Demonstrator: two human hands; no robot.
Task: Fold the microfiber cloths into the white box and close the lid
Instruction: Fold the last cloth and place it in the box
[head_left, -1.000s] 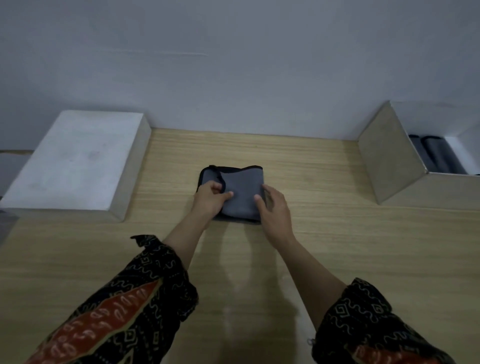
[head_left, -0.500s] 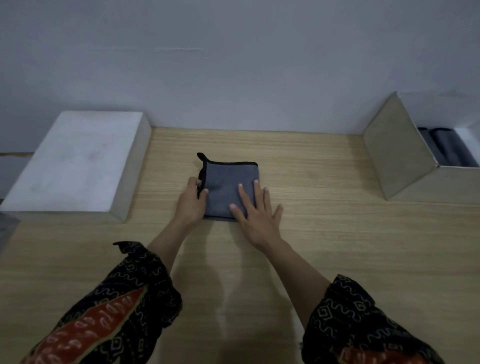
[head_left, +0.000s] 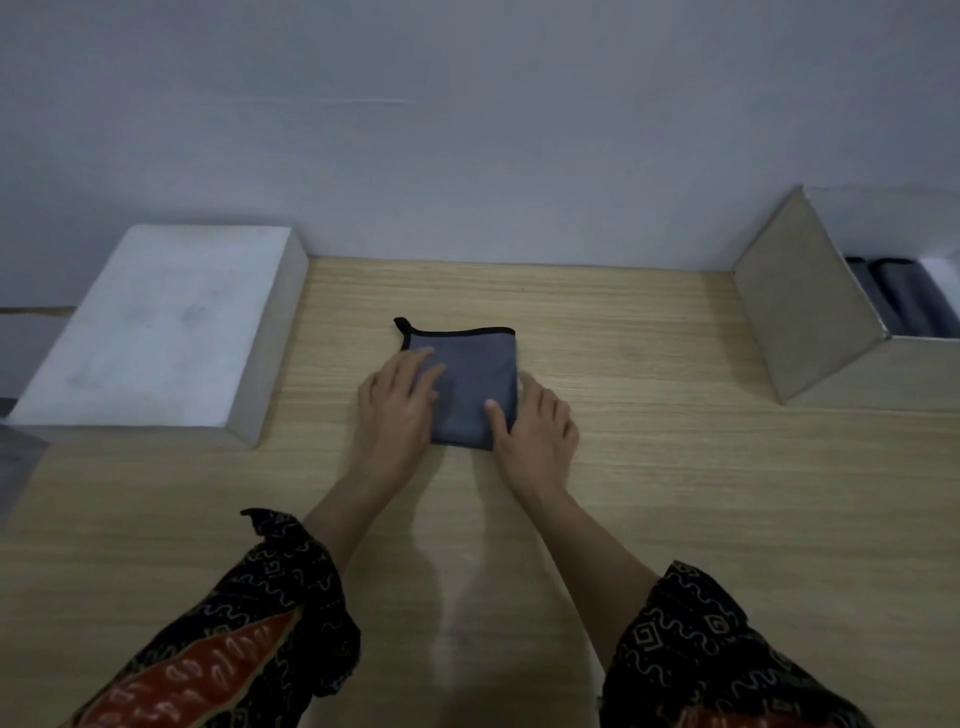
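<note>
Closely seen from above: fingers (head_left: 422, 364) of the left hand (head_left: 397, 402) lie straight and flat on the left part of a folded grey cloth (head_left: 470, 371). They press it to the table and grip nothing. On the right hand (head_left: 537, 434), the thumb (head_left: 492, 410) rests on the cloth's lower right corner. Its other fingers lie loosely extended along the right edge, touching it. Whether any fingertip is tucked under that edge: can't tell. Both forearms run down to dark patterned sleeves (head_left: 691, 639) at bottom of frame.

Cloth sits at centre of frame on a pale wood table (head_left: 675, 467). It is well apart from the open white box (head_left: 795, 312) at far right, which holds dark rolled cloths (head_left: 893, 296). A white slab (head_left: 156, 327), prob. the lid, lies at upper left.

Risk, as a judgement: microfiber is limp. If it's lifted by one edge w/ a thumb-only hold, the layers could drop open and the fold be lost. A pinch through all layers looks needed, esp. as the box is some way off.

Orientation: cloth is approx. square, so no clear long axis; if any, it runs bottom-to-top of frame. Black-trimmed edges face top & left. A small black loop (head_left: 401, 325) sticks out at the upper left corner, pointing up-left.
</note>
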